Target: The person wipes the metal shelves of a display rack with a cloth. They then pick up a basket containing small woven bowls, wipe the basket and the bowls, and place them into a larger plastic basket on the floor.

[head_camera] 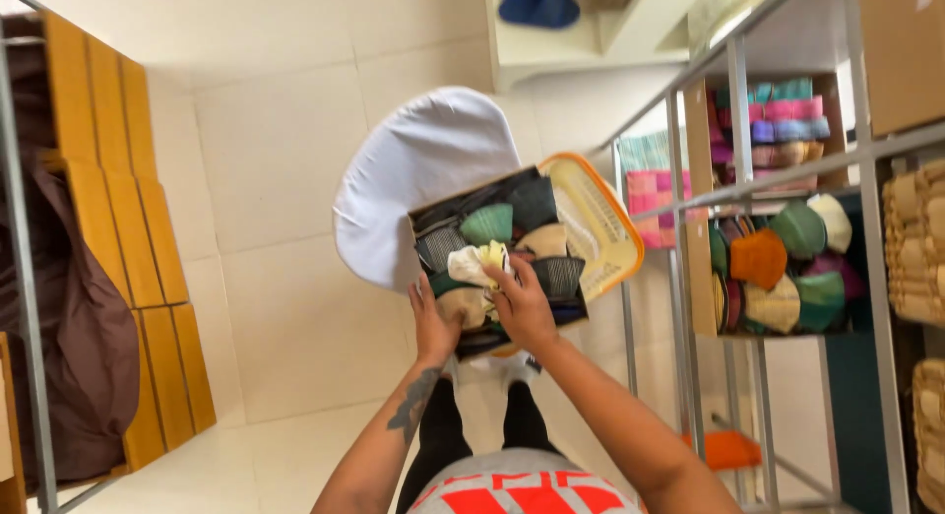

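One view only: the head camera, worn on the person's head, faces steeply down along the body toward the floor point(295, 179). Both forearms enter from the bottom edge and reach forward to mid-frame, so the left hand point(433, 327) and right hand point(522, 302) lie near the lens at about arm's length. The frame is rolled: the metal shelf rack point(748, 179) runs slantwise along the right side, wooden pallets point(128, 209) along the left. No second view overlaps it.

At the frame's centre, an open cardboard box point(497, 263) sits tilted, packed with folded woven pouches in green, tan, grey and black; a pale cream pouch point(472, 265) lies on top, slightly crumpled.
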